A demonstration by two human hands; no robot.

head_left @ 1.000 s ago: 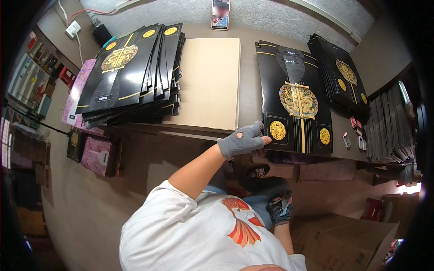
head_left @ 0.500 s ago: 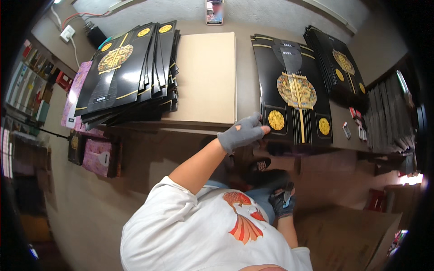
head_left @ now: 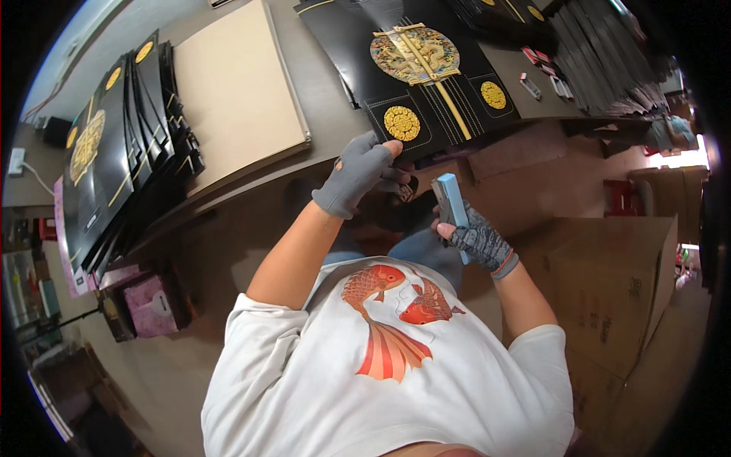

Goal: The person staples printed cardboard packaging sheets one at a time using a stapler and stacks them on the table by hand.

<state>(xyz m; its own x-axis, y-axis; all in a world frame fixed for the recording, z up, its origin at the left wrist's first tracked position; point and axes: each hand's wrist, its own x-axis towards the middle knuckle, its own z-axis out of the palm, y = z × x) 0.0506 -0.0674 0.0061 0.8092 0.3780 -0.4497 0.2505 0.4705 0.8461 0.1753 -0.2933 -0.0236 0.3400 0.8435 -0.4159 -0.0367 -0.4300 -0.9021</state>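
Observation:
A black printed sheet (head_left: pixel 417 59) with a gold-and-coloured round emblem and yellow medallions lies at the table's front, its near edge reaching past the table edge. My left hand (head_left: pixel 356 177), in a grey fingerless glove, pinches the sheet's near left corner, thumb on top and fingers beneath. In my right hand (head_left: pixel 483 242), gloved in mottled grey, a light blue stapler (head_left: pixel 452 199) is held upright, a short way below and right of that corner. It does not touch the sheet.
A large tan board stack (head_left: pixel 236 84) lies left of the sheet, and a fanned pile of black sheets (head_left: pixel 114 160) beyond it. Small red-and-white boxes (head_left: pixel 560 84) and dark stacked sheets (head_left: pixel 609 61) are at right. A cardboard box (head_left: pixel 609 289) stands right of me.
My right hand has risen from beside my lap with the stapler, toward the table edge. My left hand has closed on the sheet's corner. The view has shifted, moving the table higher in the picture.

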